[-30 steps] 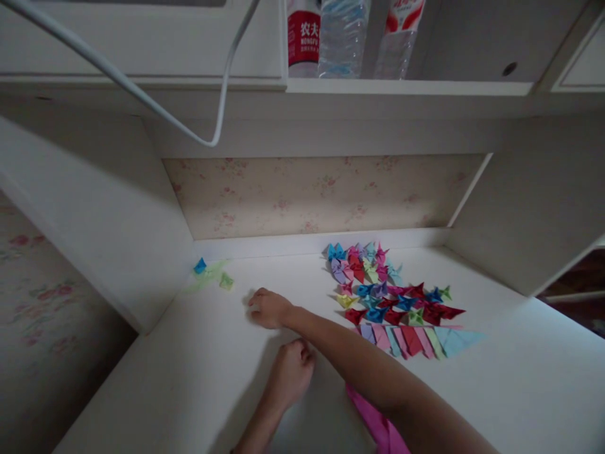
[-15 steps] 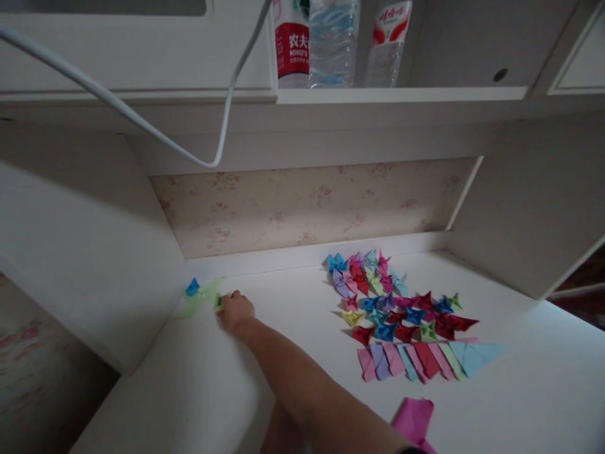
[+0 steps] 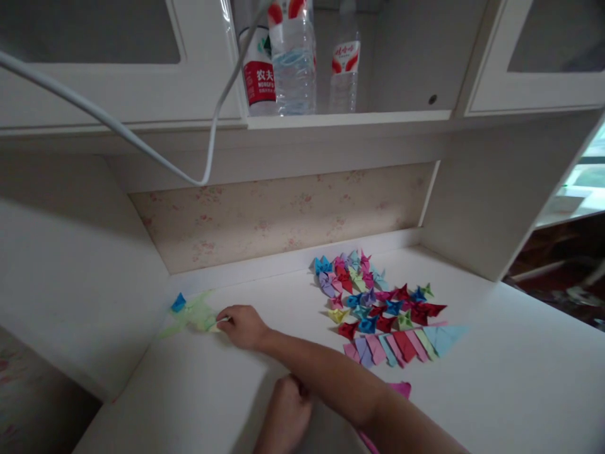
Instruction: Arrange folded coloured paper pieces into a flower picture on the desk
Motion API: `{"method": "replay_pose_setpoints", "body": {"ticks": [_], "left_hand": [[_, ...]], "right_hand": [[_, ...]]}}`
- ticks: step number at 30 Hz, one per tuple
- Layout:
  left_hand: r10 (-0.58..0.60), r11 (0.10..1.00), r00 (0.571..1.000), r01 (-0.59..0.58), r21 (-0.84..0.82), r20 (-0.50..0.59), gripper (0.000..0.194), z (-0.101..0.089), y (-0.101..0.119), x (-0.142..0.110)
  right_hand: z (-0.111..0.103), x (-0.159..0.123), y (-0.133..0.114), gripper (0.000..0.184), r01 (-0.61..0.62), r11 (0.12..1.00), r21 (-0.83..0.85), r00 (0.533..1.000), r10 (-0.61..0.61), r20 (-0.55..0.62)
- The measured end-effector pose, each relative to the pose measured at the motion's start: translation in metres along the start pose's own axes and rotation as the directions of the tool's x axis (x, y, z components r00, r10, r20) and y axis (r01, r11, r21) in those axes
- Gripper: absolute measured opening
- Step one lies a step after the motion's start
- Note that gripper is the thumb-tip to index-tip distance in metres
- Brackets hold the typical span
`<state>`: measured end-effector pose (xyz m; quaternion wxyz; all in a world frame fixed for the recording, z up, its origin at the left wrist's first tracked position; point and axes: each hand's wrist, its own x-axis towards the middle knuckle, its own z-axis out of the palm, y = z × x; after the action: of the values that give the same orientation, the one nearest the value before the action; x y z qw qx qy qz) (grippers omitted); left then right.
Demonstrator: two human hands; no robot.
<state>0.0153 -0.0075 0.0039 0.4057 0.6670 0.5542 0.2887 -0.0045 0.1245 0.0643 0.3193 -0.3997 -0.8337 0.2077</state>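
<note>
My right hand (image 3: 242, 325) reaches across to the left side of the white desk, its thumb and fingers pinched at the edge of a pale green, thin, crumpled sheet (image 3: 195, 313). A small blue folded paper piece (image 3: 178, 302) sits at that sheet's far left end. Under my right forearm, my left hand (image 3: 285, 407) is curled closed close to the desk; what it may hold is hidden. A magenta paper (image 3: 401, 389) is partly covered by my right forearm.
Several colourful folded paper pieces (image 3: 367, 323) stand in rows on the right of the desk (image 3: 496, 359). Before them lies an overlapping row of folded paper strips (image 3: 401, 347). Plastic bottles (image 3: 295, 75) stand on the shelf above. A white cable (image 3: 142, 148) hangs in front.
My right hand has drawn back slightly to the right, away from the green sheet's middle. My left hand has come into view below the right forearm. The camera view has shifted up and right.
</note>
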Motion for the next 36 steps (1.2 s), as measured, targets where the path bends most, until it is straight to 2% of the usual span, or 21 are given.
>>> {"method": "replay_pose_setpoints", "body": {"ticks": [4, 7, 10, 13, 16, 18, 20, 22, 25, 29, 32, 36], "left_hand": [[0.042, 0.994, 0.999, -0.039, 0.104, -0.025, 0.024, 0.0, 0.006, 0.004], [0.058, 0.997, 0.998, -0.058, 0.048, -0.002, 0.03, 0.0, 0.005, 0.003], [0.046, 0.996, 0.998, -0.042, -0.072, 0.053, 0.035, 0.0, 0.008, -0.001], [0.041, 0.976, 0.999, -0.037, -0.216, 0.014, 0.039, 0.0, 0.015, -0.003], [-0.037, 0.931, 0.999, 0.024, -0.365, -0.03, 0.043, -0.001, 0.019, -0.002], [-0.065, 0.9, 0.998, 0.046, -0.434, -0.028, 0.053, -0.002, 0.018, -0.002], [-0.057, 0.887, 0.998, 0.032, -0.46, -0.04, 0.062, -0.003, 0.015, -0.002], [-0.042, 0.895, 0.998, 0.013, -0.445, -0.055, 0.063, -0.005, 0.011, -0.002], [-0.019, 0.916, 0.998, -0.006, -0.4, -0.057, 0.054, -0.007, 0.009, -0.003], [-0.038, 0.919, 0.998, 0.014, -0.393, -0.054, 0.047, -0.008, 0.01, -0.002], [-0.025, 0.906, 0.998, -0.005, -0.424, -0.065, 0.042, -0.007, 0.011, -0.002], [-0.017, 0.893, 0.995, -0.031, -0.449, -0.102, 0.039, -0.005, 0.009, -0.002]], "right_hand": [[-0.059, -0.072, 0.013, 0.02, -0.018, 0.997, 0.072, 0.993, 0.026, -0.114], [-0.094, -0.134, 0.029, 0.015, -0.098, 0.964, 0.249, 0.957, 0.16, -0.242], [-0.113, -0.185, 0.047, 0.014, -0.134, 0.937, 0.324, 0.926, 0.234, -0.296], [-0.121, -0.213, 0.061, 0.015, -0.143, 0.93, 0.338, 0.921, 0.25, -0.3], [-0.121, -0.222, 0.064, 0.017, -0.108, 0.937, 0.331, 0.951, 0.195, -0.241], [-0.12, -0.221, 0.061, 0.018, -0.073, 0.932, 0.354, 0.974, 0.144, -0.178], [-0.119, -0.22, 0.057, 0.02, -0.051, 0.924, 0.379, 0.984, 0.111, -0.139], [-0.119, -0.22, 0.054, 0.021, -0.051, 0.918, 0.394, 0.987, 0.106, -0.119], [-0.118, -0.221, 0.056, 0.02, -0.083, 0.908, 0.41, 0.979, 0.151, -0.136], [-0.115, -0.223, 0.061, 0.018, -0.169, 0.875, 0.455, 0.943, 0.277, -0.183], [-0.11, -0.223, 0.066, 0.02, -0.227, 0.814, 0.534, 0.922, 0.357, -0.152], [-0.105, -0.223, 0.071, 0.027, -0.256, 0.74, 0.622, 0.911, 0.4, -0.101]]}}
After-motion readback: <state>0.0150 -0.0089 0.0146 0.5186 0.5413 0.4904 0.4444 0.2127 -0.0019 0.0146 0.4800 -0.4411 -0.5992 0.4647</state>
